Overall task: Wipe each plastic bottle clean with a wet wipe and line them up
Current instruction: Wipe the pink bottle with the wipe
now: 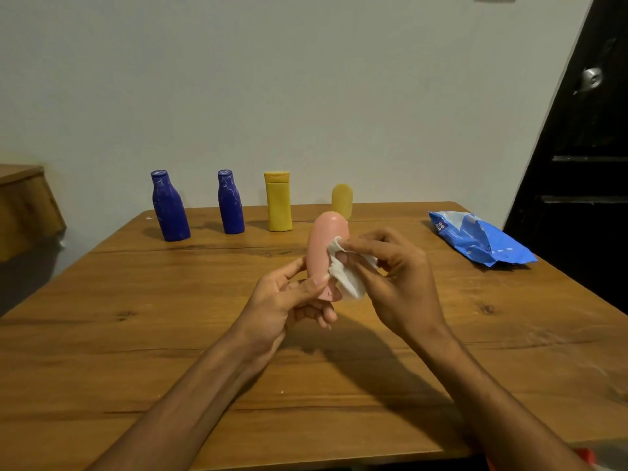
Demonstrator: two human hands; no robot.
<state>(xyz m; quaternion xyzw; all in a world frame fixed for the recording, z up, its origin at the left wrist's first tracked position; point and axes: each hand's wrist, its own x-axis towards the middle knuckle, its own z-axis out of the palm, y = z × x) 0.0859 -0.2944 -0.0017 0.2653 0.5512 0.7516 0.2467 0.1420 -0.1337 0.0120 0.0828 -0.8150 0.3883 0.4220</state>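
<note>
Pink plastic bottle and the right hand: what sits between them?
A crumpled white wet wipe, held by the right hand against the pink plastic bottle; the head view shows it.

Pink bottle (321, 246): held upright, rounded end up, crumpled white wet wipe (345, 280) against its right side. Large blue bottle (170, 209), small blue bottle (231, 205), yellow bottle (278, 205), pale yellow bottle (342, 198): upright, spaced along far edge of table (136, 334).

Over the wooden table (136, 334), the left hand (285, 300) grips the lower end of a pink bottle (321, 246), rounded end up. The right hand (397, 277) pinches a white wet wipe (343, 280) against its 3 o'clock side. From 10 to 12 o'clock stand a blue bottle (170, 209), a second blue bottle (231, 205), a yellow bottle (278, 203) and a pale yellow bottle (342, 198). A blue wipes pack (479, 239) lies at 2 o'clock.
</note>
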